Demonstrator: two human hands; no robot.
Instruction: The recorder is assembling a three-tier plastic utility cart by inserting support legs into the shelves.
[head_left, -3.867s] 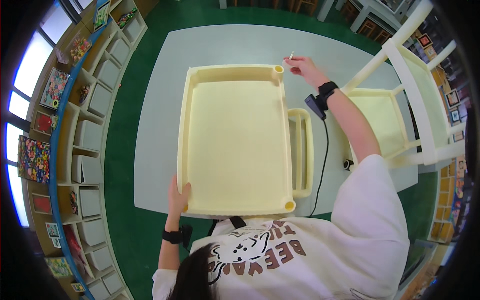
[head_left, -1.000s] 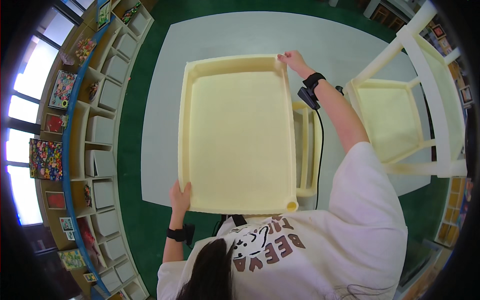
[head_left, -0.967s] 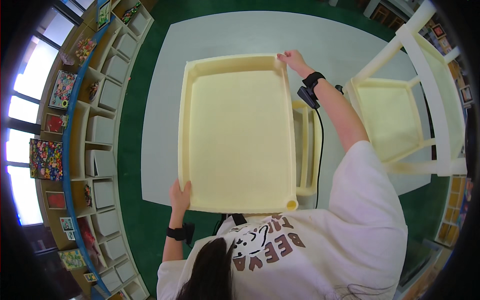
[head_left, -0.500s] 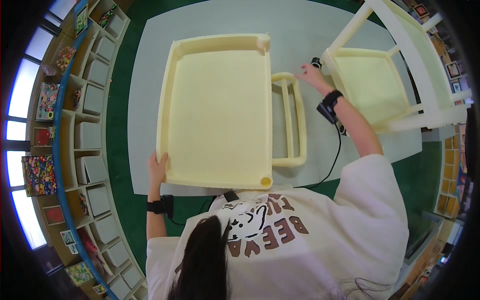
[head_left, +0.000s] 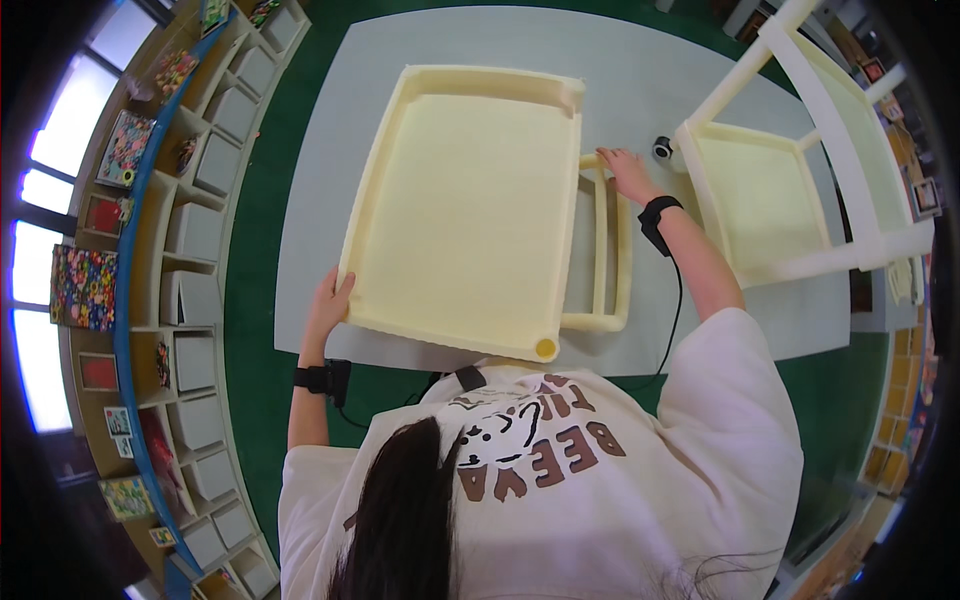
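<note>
A large cream plastic tray (head_left: 460, 210) with a raised rim lies tilted slightly on the table before me. My left hand (head_left: 328, 303) grips its left rim near the front corner, thumb over the edge and the other fingers mostly hidden. Beside the tray's right side lies a cream looped tubular handle (head_left: 624, 260) with an inner bar. Its far end is under the fingers of my right hand (head_left: 628, 176), which are bent around the tube. A round yellow spot (head_left: 545, 347) marks the tray's near right corner.
On the right stands a cream trolley frame (head_left: 760, 190) with shelves and thick tubular posts; a black caster (head_left: 662, 148) sticks out from it. All this rests on a grey table (head_left: 330, 150). Shelving with white bins (head_left: 197, 230) lines the left. A black cable (head_left: 672, 345) hangs from my right wrist.
My right hand has moved from beside the caster onto the handle's far end. The tray has turned slightly clockwise, my left hand still on its rim. The whole view has shifted.
</note>
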